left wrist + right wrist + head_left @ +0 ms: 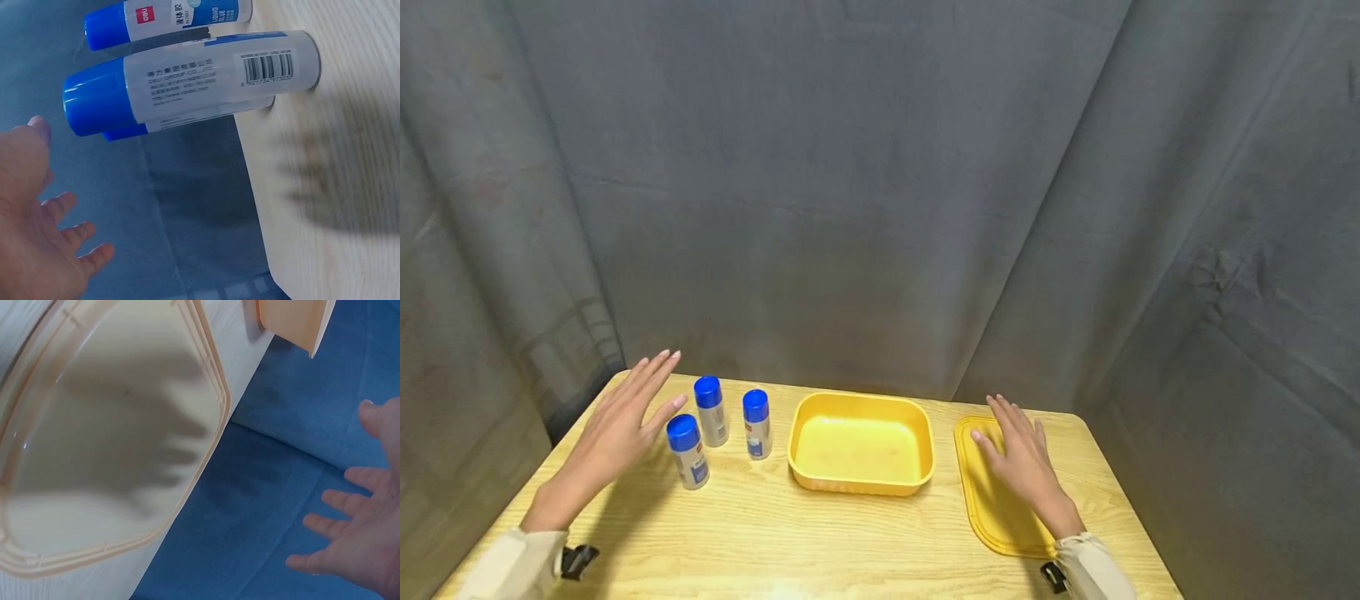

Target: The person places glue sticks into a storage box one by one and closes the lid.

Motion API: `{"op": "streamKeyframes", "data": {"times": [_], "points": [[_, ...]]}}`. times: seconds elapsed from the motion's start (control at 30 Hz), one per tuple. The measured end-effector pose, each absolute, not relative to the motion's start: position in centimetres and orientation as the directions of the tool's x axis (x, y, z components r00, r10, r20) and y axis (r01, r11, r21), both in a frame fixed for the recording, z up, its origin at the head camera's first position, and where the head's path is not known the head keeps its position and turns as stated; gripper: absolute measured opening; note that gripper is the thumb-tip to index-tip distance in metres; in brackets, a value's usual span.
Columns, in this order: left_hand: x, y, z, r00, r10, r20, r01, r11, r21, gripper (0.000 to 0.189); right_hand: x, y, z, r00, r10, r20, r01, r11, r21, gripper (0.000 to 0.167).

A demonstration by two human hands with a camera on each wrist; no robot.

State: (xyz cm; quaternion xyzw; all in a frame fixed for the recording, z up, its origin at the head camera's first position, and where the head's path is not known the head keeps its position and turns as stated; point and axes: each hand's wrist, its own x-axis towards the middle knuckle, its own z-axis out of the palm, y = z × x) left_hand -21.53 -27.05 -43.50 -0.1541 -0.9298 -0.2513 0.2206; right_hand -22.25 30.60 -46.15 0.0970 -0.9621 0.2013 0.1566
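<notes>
My left hand [621,425], fingers extended and thumb apart, hovers beside the nearest liquid glue bottle [688,454], holding nothing. Two more blue-capped glue bottles stand upright close by, a rear bottle [712,412] and a right-hand bottle [757,425]. In the left wrist view, a barcode shows on the closest glue bottle [219,81]. Over the yellow lid [992,508] spreads my right hand [1022,462], its fingers straight and nothing in them. Its shadow falls across the lid [119,531] in the right wrist view. Between the hands sits a yellow rectangular box [861,483] with no cover on.
The light wooden table [760,533] has rounded far corners. Grey curtains [850,208] hang behind it and on both sides. Dark straps [578,562] are worn at both wrists, by the pale sleeves [516,567].
</notes>
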Motion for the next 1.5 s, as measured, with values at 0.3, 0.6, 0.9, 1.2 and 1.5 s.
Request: {"op": "streamKeyframes", "data": {"times": [0.3, 0.6, 0.9, 1.2, 1.5], "points": [[-21.4, -26.8, -43.6, -0.864, 0.172, 0.472, 0.396, 0.812, 0.429, 0.069, -22.3, 29.3, -46.2, -0.927, -0.140, 0.348, -0.268, 0.895, -0.355, 0.067], [-21.2, -26.5, -43.7, -0.870, 0.181, 0.459, 0.402, 0.798, 0.448, 0.068, -22.5, 28.5, -46.6, -0.925, -0.145, 0.352, -0.284, 0.879, -0.384, 0.066], [-21.4, -25.8, -44.0, -0.838, 0.200, 0.508, 0.445, 0.789, 0.423, 0.068, -22.8, 27.5, -47.1, -0.923, -0.154, 0.354, -0.302, 0.860, -0.411, 0.064], [-21.5, -25.0, -43.9, -0.823, 0.215, 0.526, 0.460, 0.796, 0.394, 0.070, -23.1, 26.8, -47.7, -0.914, -0.175, 0.365, -0.335, 0.834, -0.438, 0.063], [-21.7, -24.2, -43.7, -0.815, 0.238, 0.529, 0.476, 0.795, 0.376, 0.073, -23.3, 25.8, -47.8, -0.941, -0.102, 0.321, -0.276, 0.782, -0.559, 0.060]]}}
